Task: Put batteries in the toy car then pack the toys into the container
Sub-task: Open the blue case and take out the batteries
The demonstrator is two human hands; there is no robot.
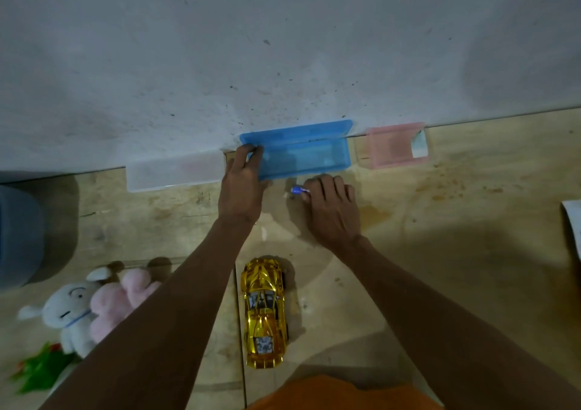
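Both hands: left [240, 186] grips blue case [301, 153], right [330, 203] pinches battery [297, 190].

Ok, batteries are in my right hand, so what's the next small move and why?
Probably bring the right hand with its battery back to the gold car. The car sits roof-up near your body, so it likely needs flipping first. The left hand holds the blue case.
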